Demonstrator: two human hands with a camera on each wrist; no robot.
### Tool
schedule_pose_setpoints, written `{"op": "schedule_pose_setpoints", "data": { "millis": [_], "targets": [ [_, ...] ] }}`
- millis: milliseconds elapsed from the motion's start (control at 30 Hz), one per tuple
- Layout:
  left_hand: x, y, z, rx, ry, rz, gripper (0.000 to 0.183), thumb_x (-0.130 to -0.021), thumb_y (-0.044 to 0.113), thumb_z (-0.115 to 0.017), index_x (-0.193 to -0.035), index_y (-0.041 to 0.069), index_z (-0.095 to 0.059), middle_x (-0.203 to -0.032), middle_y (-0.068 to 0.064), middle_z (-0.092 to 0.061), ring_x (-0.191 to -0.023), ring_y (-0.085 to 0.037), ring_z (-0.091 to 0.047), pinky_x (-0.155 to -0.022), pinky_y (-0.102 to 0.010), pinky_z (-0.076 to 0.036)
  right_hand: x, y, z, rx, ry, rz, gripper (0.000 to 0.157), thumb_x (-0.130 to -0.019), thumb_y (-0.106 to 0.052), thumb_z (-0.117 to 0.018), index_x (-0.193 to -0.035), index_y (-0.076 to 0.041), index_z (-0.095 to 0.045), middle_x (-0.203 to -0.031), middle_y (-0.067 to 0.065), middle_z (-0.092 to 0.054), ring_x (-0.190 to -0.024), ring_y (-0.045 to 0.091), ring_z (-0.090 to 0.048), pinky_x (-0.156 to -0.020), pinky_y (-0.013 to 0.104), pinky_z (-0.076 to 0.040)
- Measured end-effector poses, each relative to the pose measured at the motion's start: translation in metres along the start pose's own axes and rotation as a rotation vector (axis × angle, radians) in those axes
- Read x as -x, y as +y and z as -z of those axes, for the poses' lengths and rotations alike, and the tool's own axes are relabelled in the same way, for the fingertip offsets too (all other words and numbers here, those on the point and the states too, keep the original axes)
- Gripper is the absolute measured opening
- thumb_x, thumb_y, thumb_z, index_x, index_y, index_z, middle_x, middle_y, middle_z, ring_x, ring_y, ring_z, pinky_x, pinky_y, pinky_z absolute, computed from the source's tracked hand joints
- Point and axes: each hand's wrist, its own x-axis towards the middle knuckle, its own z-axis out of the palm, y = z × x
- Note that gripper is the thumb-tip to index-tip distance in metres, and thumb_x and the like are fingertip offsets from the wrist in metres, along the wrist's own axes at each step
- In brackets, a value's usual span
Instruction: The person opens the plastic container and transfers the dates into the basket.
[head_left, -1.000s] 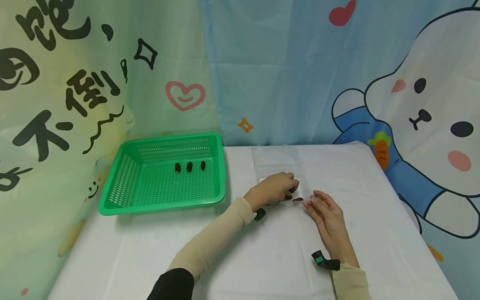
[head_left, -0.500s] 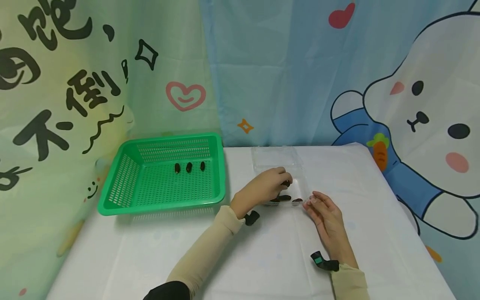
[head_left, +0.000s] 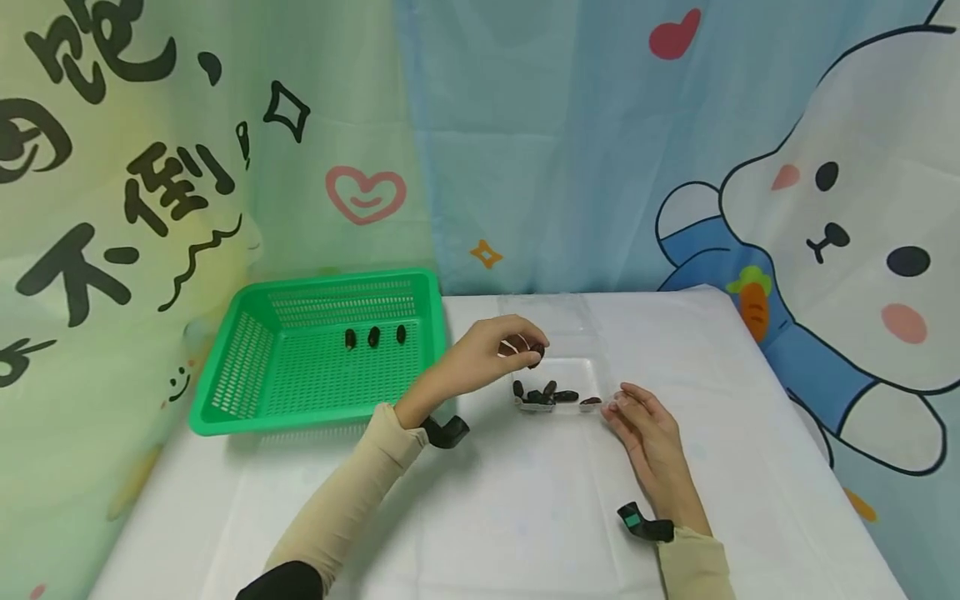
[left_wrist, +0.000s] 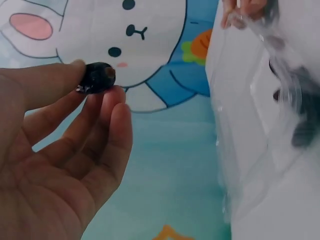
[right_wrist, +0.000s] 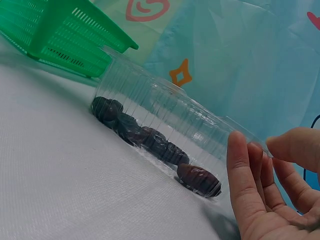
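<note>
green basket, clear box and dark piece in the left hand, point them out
green basket [head_left: 318,379], head view, bare floor
clear box [right_wrist: 155,102], right wrist view, ribbed wall
dark piece [left_wrist: 98,78], left wrist view, visible middle

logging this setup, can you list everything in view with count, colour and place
tablecloth: 1, white, beneath the objects
printed backdrop: 1, mostly blue-green, behind
basket: 1, green, left
oval pieces in basket: 3, dark brown, one row
clear box: 1, transparent, right of basket
oval pieces in clear box: several overlapping, dark brown, near edge
held oval piece: 1, dark, in left hand
wrist devices: 2, black, one per wrist
sleeves: 2, beige, on forearms
left hand: 1, bare, pinching held oval piece
right hand: 1, bare, at clear box's right end
</note>
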Motion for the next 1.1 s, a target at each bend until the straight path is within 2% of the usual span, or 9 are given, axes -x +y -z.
{"op": "schedule_pose_setpoints", "data": {
  "millis": [233, 433, 500, 700, 833, 933, 1100],
  "targets": [
    [0.02, 0.002, 0.034, 0.12, 0.068, 0.116, 0.021, -0.103, 0.018, -0.068, -0.122, 0.015, -0.073, -0.117, -0.004, -0.073, -0.103, -0.016, -0.071, -0.092, -0.031, -0.06, -0.001, -0.001, 0.0, -0.004, 0.001, 0.005, 0.044, -0.105, -0.003, -0.06, -0.146, 0.002, -0.044, -0.113, 0.0, -0.063, -0.105, 0.01, -0.067, -0.101, 0.025, -0.057],
    [0.036, -0.006, 0.06, 0.401, 0.093, 0.311, 0.025, -0.103, 0.019, -0.067, -0.127, 0.014, -0.07, -0.126, -0.011, -0.069, -0.11, -0.028, -0.07, -0.102, -0.038, -0.058, -0.001, -0.001, 0.0, -0.016, 0.014, -0.02, 0.049, -0.104, -0.005, -0.061, -0.149, 0.002, -0.041, -0.112, -0.001, -0.064, -0.106, 0.01, -0.066, -0.101, 0.024, -0.057],
    [0.041, -0.008, 0.069, 0.452, 0.105, 0.363, 0.026, -0.103, 0.017, -0.067, -0.128, 0.012, -0.069, -0.127, -0.013, -0.068, -0.113, -0.028, -0.069, -0.105, -0.039, -0.057, 0.0, -0.001, 0.0, -0.018, 0.014, -0.027, 0.05, -0.104, -0.005, -0.061, -0.149, 0.002, -0.04, -0.112, -0.001, -0.064, -0.106, 0.01, -0.066, -0.1, 0.024, -0.057],
    [0.052, -0.021, 0.092, 0.491, 0.122, 0.454, 0.028, -0.103, 0.009, -0.065, -0.131, 0.003, -0.067, -0.129, -0.012, -0.065, -0.109, -0.021, -0.072, -0.107, -0.048, -0.056, 0.001, 0.0, -0.001, -0.02, 0.011, -0.031, 0.05, -0.104, -0.005, -0.061, -0.149, 0.001, -0.04, -0.114, 0.0, -0.063, -0.106, 0.01, -0.066, -0.101, 0.024, -0.057],
    [0.057, -0.033, 0.105, 0.494, 0.101, 0.514, 0.032, -0.103, 0.006, -0.064, -0.135, -0.001, -0.064, -0.128, -0.013, -0.066, -0.11, -0.025, -0.073, -0.109, -0.052, -0.053, 0.001, 0.001, 0.0, -0.02, 0.012, -0.03, 0.05, -0.105, -0.005, -0.061, -0.149, 0.001, -0.041, -0.114, -0.001, -0.062, -0.107, 0.01, -0.066, -0.101, 0.025, -0.057],
    [0.061, -0.045, 0.117, 0.462, 0.08, 0.559, 0.036, -0.103, 0.006, -0.064, -0.138, -0.003, -0.062, -0.124, -0.012, -0.071, -0.111, -0.027, -0.073, -0.106, -0.046, -0.057, 0.001, 0.001, 0.0, -0.03, 0.011, -0.027, 0.046, -0.105, -0.004, -0.061, -0.147, 0.001, -0.044, -0.113, -0.001, -0.064, -0.106, 0.01, -0.066, -0.101, 0.025, -0.057],
    [0.067, -0.068, 0.134, 0.409, 0.089, 0.625, 0.04, -0.105, 0.008, -0.063, -0.142, -0.006, -0.057, -0.12, -0.012, -0.073, -0.104, -0.018, -0.075, -0.091, -0.029, -0.062, 0.001, 0.001, 0.0, -0.058, -0.001, -0.02, 0.037, -0.104, -0.003, -0.06, -0.14, -0.002, -0.051, -0.111, 0.0, -0.064, -0.105, 0.011, -0.066, -0.101, 0.025, -0.058]
  ]
}}
